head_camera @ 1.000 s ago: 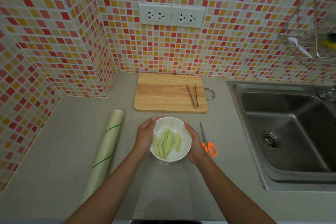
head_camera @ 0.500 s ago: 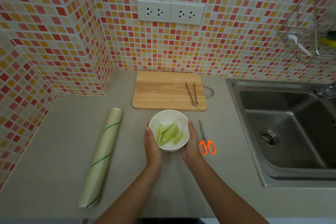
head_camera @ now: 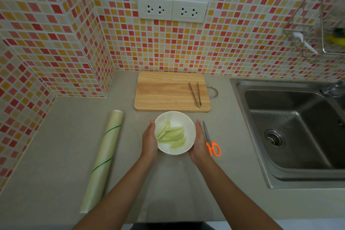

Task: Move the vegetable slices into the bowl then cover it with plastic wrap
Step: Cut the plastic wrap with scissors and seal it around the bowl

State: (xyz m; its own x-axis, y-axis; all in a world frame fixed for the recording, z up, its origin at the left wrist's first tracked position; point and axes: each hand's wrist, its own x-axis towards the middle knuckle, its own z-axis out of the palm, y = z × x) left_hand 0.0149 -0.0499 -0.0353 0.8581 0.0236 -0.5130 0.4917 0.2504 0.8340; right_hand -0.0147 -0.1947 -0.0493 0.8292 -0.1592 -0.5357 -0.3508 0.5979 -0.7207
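A white bowl [head_camera: 183,120] stands on the grey counter just in front of the cutting board. Several pale green vegetable slices [head_camera: 170,134] lie inside it. A faint sheen across the bowl's mouth suggests clear film, but I cannot tell for sure. My left hand [head_camera: 148,141] presses flat against the bowl's left side. My right hand [head_camera: 199,141] cups its right side. The roll of plastic wrap [head_camera: 102,158] lies lengthwise on the counter to the left, apart from both hands.
A wooden cutting board [head_camera: 168,91] with metal tongs [head_camera: 195,94] lies behind the bowl. Orange-handled scissors [head_camera: 211,141] lie right beside my right hand. A steel sink [head_camera: 291,130] fills the right side. Tiled walls close off the back and left.
Both hands slid from the bowl's upper sides down toward its near side. The bowl now sits closer to the cutting board.
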